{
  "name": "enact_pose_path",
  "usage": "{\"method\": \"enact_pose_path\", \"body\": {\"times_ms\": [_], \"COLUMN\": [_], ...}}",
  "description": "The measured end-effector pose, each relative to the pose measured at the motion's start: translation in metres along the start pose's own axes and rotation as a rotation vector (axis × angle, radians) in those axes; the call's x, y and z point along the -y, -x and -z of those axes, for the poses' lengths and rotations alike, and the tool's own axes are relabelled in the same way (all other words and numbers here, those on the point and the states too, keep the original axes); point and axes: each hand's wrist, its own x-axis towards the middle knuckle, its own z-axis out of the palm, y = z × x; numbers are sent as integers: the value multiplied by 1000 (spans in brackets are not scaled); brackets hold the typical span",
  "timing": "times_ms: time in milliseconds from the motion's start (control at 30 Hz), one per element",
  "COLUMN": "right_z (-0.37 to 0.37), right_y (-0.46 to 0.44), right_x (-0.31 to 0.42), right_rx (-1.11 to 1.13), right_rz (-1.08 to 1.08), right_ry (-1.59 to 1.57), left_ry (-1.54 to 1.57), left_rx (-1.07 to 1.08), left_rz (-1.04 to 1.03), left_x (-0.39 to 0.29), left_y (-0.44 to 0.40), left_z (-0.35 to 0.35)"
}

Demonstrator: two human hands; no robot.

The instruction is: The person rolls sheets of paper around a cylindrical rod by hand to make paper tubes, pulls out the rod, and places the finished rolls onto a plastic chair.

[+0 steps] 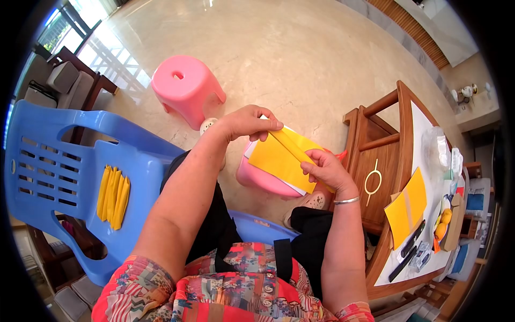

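As the left hand (pixel 249 122) pinched the far end of a folded yellow strip (pixel 292 145), the right hand (pixel 327 169) pinched it farther along towards four o'clock, over yellow paper (pixel 276 165) on a pink stool (pixel 262 182) at twelve. Shiny floor (pixel 289 59) spread wide beyond; a blue chair's (pixel 120 146) edge came close at ten, a wooden table's (pixel 424 131) at three.

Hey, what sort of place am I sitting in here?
Probably a home's living room, judging by the grey-cushioned wooden seat, white-topped wooden table and glossy floor.
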Motion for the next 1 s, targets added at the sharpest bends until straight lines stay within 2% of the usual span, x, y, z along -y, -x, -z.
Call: {"method": "enact_pose_path", "body": {"times_ms": [200, 333, 433, 467, 600, 700, 800, 933, 1000], "right_z": [-17, -28, -39, -44, -61, -74, -82, -73, -71], "right_y": [-4, -6, -10, -8, -16, -18, -27, -26, -22], "right_x": [-1, 0, -8, -10, -9, -7, -18, -8, -2], "right_rx": [-102, -47, 59, 48, 158, 178, 22, -58, -74], "right_rz": [-29, -56, 161, 64, 8, -103, -59, -55, -56], "right_ry": [233, 311, 140, -39, -134, -183, -146, -194, -224], "left_ry": [68, 57, 22, 12, -187, -205, -45, 207, 108], "left_rx": [-155, -161, -92, -59, 106, 103, 29, -27, -27], "left_rz": [19, 24, 32, 36, 28, 23, -26, -32, -42], "left_x": [2, -1, -2, -2, -4, -4, 1, 0, 2], "left_y": [-4, -2, 1, 2, 1, -1, -4, -14, -16], "left_z": [-1, 1, -2, -4, -22, -33, -34, -24, -25]}}
